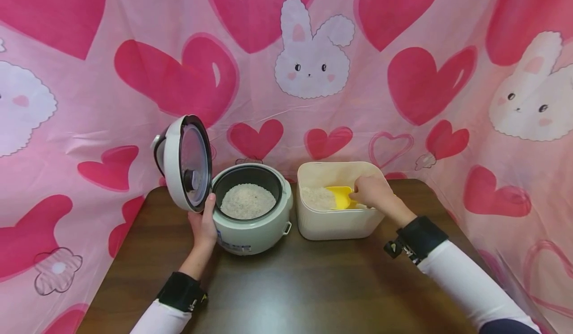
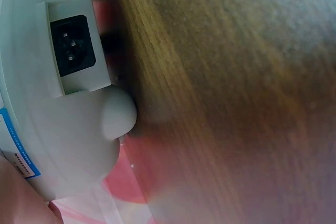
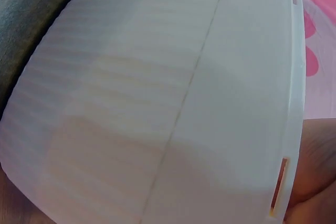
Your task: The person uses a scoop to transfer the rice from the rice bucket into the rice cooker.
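Observation:
My right hand (image 1: 375, 193) grips a yellow scoop (image 1: 341, 197) inside the cream rice bin (image 1: 335, 224). Loose white rice (image 1: 317, 198) lies against the scoop's left side. In the right wrist view the bin's wall (image 3: 157, 77) hides most of that hand (image 3: 315, 177). On the left, my left hand (image 1: 203, 227) rests against the side of a pale green rice cooker (image 1: 252, 237), thumb up by the rim and other fingers partly behind the raised lid (image 1: 195, 162). White rice (image 1: 248, 201) sits in the cooker's dark inner pot (image 1: 228, 177).
Cooker and bin stand side by side at the back of a dark wooden table (image 1: 286, 284). Behind them hangs a pink curtain (image 1: 264, 95) with hearts and rabbits. A power socket (image 2: 73, 45) shows on the cooker's side in the left wrist view.

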`<state>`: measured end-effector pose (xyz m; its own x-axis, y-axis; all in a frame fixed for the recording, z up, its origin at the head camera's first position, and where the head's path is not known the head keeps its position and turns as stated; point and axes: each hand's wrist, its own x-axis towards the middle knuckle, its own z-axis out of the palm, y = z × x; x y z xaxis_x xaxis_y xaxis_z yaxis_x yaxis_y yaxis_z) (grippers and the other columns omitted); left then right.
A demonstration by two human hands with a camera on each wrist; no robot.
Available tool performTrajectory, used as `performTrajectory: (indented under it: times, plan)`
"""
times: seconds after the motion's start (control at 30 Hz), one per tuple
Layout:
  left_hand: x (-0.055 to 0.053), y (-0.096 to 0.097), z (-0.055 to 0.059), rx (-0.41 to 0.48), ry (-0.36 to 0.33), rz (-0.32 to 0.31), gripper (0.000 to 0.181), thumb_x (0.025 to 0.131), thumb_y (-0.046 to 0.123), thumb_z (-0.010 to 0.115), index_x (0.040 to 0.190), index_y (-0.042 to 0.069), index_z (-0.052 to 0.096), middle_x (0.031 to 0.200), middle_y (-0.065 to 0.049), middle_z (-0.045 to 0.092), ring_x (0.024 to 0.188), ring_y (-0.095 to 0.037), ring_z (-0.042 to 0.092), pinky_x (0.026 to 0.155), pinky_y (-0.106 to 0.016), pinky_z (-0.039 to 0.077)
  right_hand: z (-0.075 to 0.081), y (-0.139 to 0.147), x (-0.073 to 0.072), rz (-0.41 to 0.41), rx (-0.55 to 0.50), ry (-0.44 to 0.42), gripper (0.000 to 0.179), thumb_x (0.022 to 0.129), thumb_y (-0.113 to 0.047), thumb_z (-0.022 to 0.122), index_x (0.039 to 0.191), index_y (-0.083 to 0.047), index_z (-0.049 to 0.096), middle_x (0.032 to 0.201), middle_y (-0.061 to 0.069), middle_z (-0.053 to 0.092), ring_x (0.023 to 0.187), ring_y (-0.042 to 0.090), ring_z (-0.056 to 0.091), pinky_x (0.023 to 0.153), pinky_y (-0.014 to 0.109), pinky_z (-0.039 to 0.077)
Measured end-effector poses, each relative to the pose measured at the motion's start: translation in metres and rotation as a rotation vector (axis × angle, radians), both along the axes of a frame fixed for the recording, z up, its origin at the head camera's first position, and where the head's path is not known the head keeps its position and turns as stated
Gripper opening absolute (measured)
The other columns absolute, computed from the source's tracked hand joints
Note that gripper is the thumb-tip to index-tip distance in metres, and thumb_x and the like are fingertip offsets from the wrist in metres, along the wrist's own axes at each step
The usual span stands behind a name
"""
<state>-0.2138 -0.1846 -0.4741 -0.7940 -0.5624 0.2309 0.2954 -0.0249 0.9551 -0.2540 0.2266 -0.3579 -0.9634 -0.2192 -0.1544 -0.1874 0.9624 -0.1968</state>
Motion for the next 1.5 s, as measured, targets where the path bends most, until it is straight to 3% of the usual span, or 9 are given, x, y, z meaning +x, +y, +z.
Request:
performTrajectory:
  times: [0.43,0.67,0.97,1.27,1.5]
  plan:
    - [0.001,0.001,-0.001,0.029,0.044,0.0,0.048,0.097,0.017,0.065,0.14,-0.004,0.057,0.127,0.003,0.068,0.117,-0.004,0.058,0.108,-0.02,0.039,0.0,-0.003,-0.006,-0.009,-0.093,-0.126,0.026,0.097,-0.031,0.07,0.097,-0.005,0.075,0.074,0.006,0.064,0.061,0.022,0.06,0.055,0.032,0.055]
    - [0.003,0.002,-0.004,0.029,0.035,0.005,0.049,0.098,0.018,0.064,0.141,-0.004,0.056,0.132,-0.003,0.066,0.118,-0.004,0.057,0.109,-0.02,0.038,0.0,-0.006,-0.005,-0.016,-0.16,-0.175,0.032,0.097,-0.035,0.072,0.106,-0.004,0.075,0.085,0.007,0.068,0.069,0.023,0.061,0.061,0.031,0.056]
    - [0.002,0.003,-0.003,0.05,0.046,0.009,0.047,0.097,0.016,0.065,0.139,-0.005,0.058,0.128,-0.002,0.069,0.115,-0.004,0.059,0.108,-0.021,0.039,-0.002,-0.005,-0.013,-0.046,-0.278,-0.274,0.028,0.099,-0.031,0.069,0.104,-0.004,0.074,0.079,0.007,0.064,0.064,0.024,0.059,0.059,0.03,0.053]
    - [0.001,0.002,-0.002,0.05,0.037,0.006,0.046,0.097,0.015,0.064,0.139,-0.004,0.058,0.132,-0.009,0.067,0.116,-0.005,0.058,0.109,-0.021,0.038,0.002,-0.009,-0.014,-0.023,-0.218,-0.227,0.028,0.099,-0.03,0.07,0.103,-0.002,0.074,0.083,0.008,0.065,0.066,0.024,0.063,0.06,0.035,0.058]
    - [0.002,0.0,0.002,0.011,0.004,-0.006,0.051,0.098,0.02,0.064,0.142,-0.004,0.055,0.138,-0.015,0.063,0.119,-0.006,0.056,0.11,-0.023,0.037,0.007,-0.007,-0.01,-0.04,-0.159,-0.162,0.029,0.097,-0.03,0.072,0.105,-0.002,0.074,0.088,0.008,0.069,0.065,0.024,0.062,0.059,0.031,0.057]
